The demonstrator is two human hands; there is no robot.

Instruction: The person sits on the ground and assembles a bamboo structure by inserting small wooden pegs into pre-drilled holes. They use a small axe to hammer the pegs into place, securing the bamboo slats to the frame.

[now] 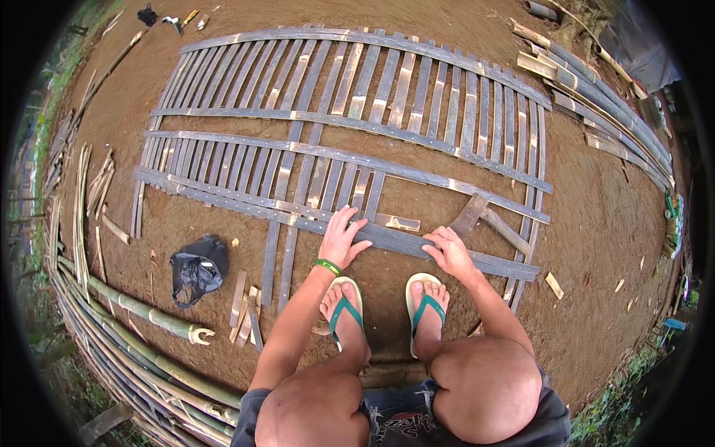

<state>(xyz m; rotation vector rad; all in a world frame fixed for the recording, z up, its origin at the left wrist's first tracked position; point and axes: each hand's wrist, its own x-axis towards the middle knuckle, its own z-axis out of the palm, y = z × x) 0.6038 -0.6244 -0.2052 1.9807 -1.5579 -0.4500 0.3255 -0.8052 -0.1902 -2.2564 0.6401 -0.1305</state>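
Note:
A large lattice panel of dark split-bamboo slats (320,115) lies flat on the soil in front of me. My left hand (342,240), with a green and yellow band at the wrist, lays its fingers over a dark bamboo rail (398,240) on the near side. The thumb is on the rail's near edge. Farther right along that rail, my right hand (450,252) grips it with curled fingers and thumb. Beyond my right hand, a hatchet-like tool with a broad blade (468,214) and wooden handle (506,232) rests across the panel. A short bamboo piece (398,222) lies between my hands.
A black plastic bag (199,270) and short bamboo offcuts (242,313) are on the ground at left. Long bamboo poles (149,357) are stacked at lower left. Split bamboo lengths (596,93) lie at far right. My sandalled feet (347,313) stand close to the rail.

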